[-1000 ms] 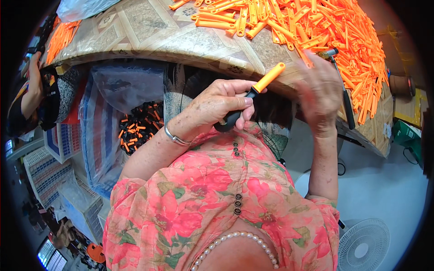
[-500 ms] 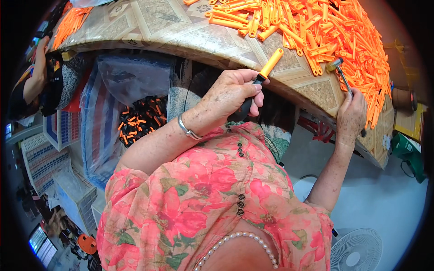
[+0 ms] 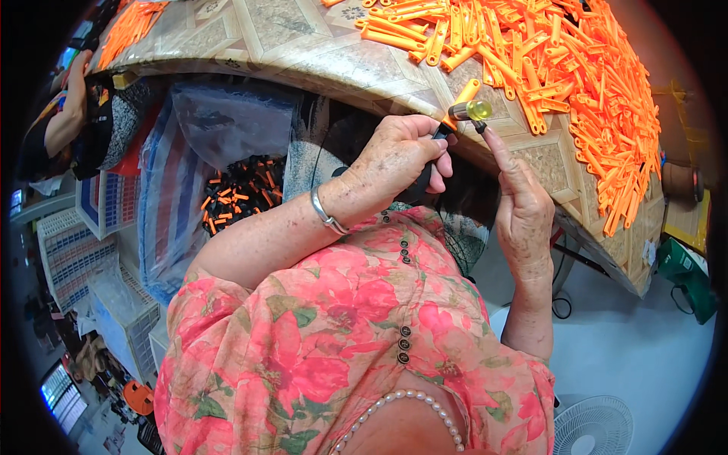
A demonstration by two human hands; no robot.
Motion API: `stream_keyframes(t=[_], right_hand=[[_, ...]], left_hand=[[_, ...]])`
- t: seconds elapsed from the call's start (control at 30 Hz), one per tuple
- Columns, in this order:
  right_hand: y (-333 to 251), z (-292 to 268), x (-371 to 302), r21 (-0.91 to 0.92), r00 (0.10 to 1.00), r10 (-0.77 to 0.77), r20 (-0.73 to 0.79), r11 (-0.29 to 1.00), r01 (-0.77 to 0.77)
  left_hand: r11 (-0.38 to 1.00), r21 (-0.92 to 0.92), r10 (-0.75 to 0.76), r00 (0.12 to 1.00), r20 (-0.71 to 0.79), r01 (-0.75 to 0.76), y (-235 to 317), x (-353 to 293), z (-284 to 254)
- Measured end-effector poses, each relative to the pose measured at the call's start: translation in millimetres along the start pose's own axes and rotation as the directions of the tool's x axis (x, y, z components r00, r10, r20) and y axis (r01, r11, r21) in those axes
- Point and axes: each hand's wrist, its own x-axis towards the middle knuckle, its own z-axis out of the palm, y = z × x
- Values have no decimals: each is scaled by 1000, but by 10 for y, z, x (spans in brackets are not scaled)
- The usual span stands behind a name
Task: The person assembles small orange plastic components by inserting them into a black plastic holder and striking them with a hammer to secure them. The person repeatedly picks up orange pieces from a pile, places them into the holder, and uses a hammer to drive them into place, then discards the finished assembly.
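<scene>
Leftward, from beside the orange heap [image 3: 607, 129] at upper right, the right hand [image 3: 527, 208] had brought the hammer [image 3: 462, 112] to upper centre. Its fingers gripped the shaft, the index stretched along it, apparently for aim. The left hand [image 3: 402, 155] was clamped round the black handle [image 3: 415, 187], seemingly for steadiness, leaving the orange sleeve [image 3: 469, 92] jutting out by the hammer's head; contact was unclear.
</scene>
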Motion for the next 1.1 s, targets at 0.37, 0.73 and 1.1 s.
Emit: stream_keyframes(t=[0.37, 0.73, 1.1], right_hand=[[7, -14, 46, -106, 999, -45, 2, 993, 45], [29, 3, 174, -108, 999, -16, -31, 994, 13], [668, -425, 175, -511, 927, 61, -369, 820, -257]], left_hand=[[1000, 6, 11, 1000, -8, -11, 10, 32, 3], [1000, -15, 6, 999, -31, -6, 9, 3, 26], [895, -445, 42, 983, 176, 41, 2, -57, -76]])
